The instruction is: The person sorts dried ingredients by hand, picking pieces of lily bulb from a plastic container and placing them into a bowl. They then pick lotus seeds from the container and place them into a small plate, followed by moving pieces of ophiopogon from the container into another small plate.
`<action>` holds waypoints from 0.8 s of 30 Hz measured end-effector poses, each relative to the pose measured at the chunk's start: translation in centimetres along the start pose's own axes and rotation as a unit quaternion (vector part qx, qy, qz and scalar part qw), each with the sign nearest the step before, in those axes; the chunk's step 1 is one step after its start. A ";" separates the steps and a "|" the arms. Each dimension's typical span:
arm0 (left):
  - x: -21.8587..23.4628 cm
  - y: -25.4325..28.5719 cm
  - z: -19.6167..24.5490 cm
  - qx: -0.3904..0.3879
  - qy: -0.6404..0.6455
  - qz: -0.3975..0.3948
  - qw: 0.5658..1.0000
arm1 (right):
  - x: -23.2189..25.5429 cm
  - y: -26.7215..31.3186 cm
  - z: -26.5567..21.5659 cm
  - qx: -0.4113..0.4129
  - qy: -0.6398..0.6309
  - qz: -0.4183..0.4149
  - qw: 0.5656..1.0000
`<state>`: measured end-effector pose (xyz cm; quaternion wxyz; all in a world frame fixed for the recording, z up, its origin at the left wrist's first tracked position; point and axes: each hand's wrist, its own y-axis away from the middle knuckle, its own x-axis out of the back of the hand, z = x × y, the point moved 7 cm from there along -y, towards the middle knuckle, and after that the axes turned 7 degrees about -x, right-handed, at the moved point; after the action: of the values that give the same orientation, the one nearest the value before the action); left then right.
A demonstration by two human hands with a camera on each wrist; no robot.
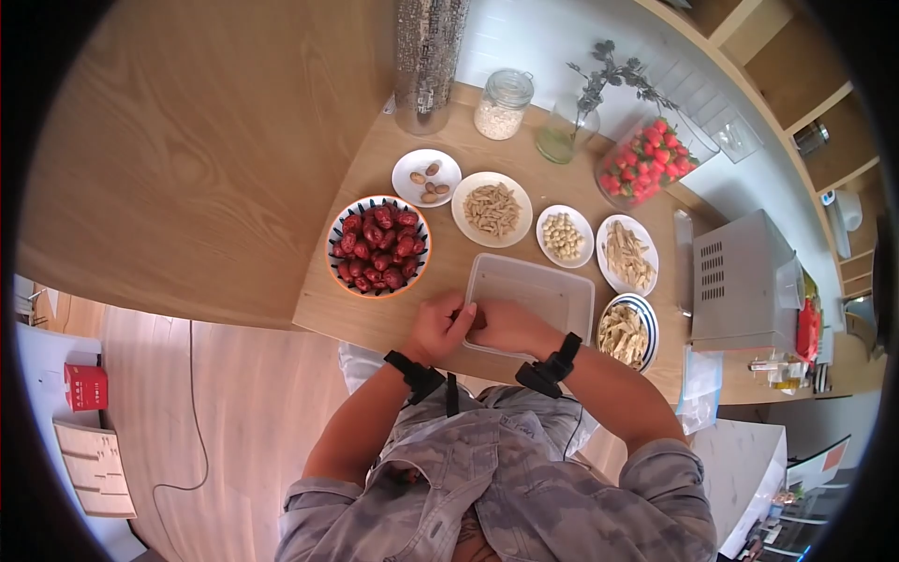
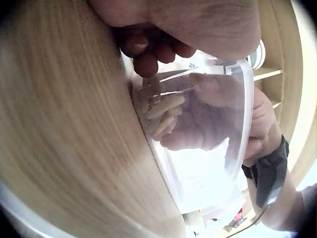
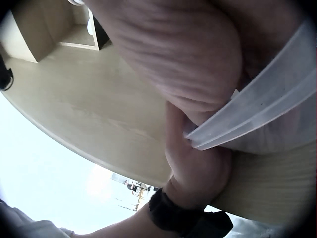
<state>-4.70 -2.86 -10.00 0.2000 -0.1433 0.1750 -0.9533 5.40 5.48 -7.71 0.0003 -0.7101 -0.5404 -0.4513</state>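
Note:
A clear plastic container (image 1: 552, 281) stands near the table's front edge. At its near left corner my left hand (image 1: 438, 328) grips the wall, the thumb over the rim and the fingers curled outside. My right hand (image 1: 510, 328) reaches over the near rim, down into the container. Through the wall, the left wrist view shows several pale strips (image 2: 168, 106) among the right fingers, close over the container's bottom. In the head view the right fingertips are hidden by the left thumb. The right wrist view has the right hand's heel (image 3: 198, 64) over the container's rim (image 3: 252, 119).
Beyond the container are a bowl of red dates (image 1: 379, 245), a plate of brown nuts (image 1: 427, 178), a plate of pale strips (image 1: 492, 208), whitish seeds (image 1: 564, 236), sliced roots (image 1: 627, 255) and a bowl of dried slices (image 1: 626, 335). Glass jar (image 1: 504, 105) and strawberries (image 1: 651, 159) stand behind.

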 end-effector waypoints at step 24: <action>0.2 0.0 0.5 -0.006 -0.017 -0.009 1.000 | -0.7 -0.7 0.2 0.028 0.013 0.017 0.999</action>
<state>-4.70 -3.09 -9.50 0.1934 -0.1627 0.1759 -0.9514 5.01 5.34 -8.58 0.0349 -0.7129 -0.5404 -0.4456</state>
